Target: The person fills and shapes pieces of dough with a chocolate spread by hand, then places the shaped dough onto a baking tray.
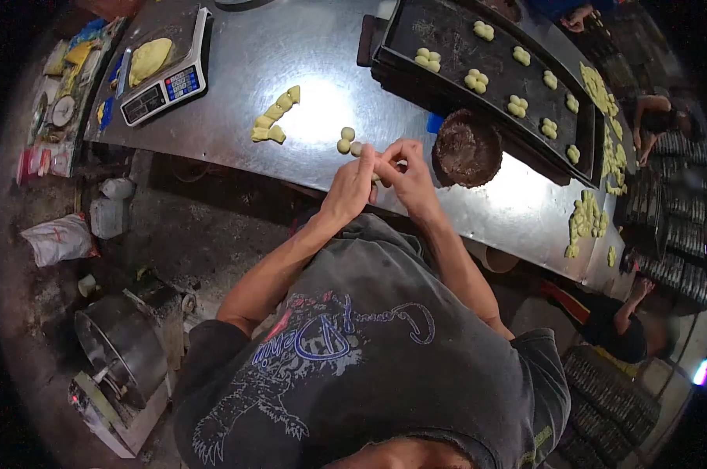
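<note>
My left hand (349, 186) and my right hand (410, 181) meet at the near edge of the metal table, fingers bent and pressed together. Between them is a small piece of pale dough (375, 178), mostly hidden by the fingers. Just beyond my left hand, a few round dough balls (345, 145) sit touching one another. Farther left lies a strip of yellow dough pieces (274, 117). To the right of my right hand stands a round bowl (467, 148) with dark brown paste smeared inside.
A dark tray (447, 47) holds several clusters of dough balls. A digital scale (166, 86) bears a dough lump (149, 61). More dough pieces (586, 219) lie at the table's right end. Other people (631, 324) are at the right. A metal mixer bowl (119, 352) stands lower left.
</note>
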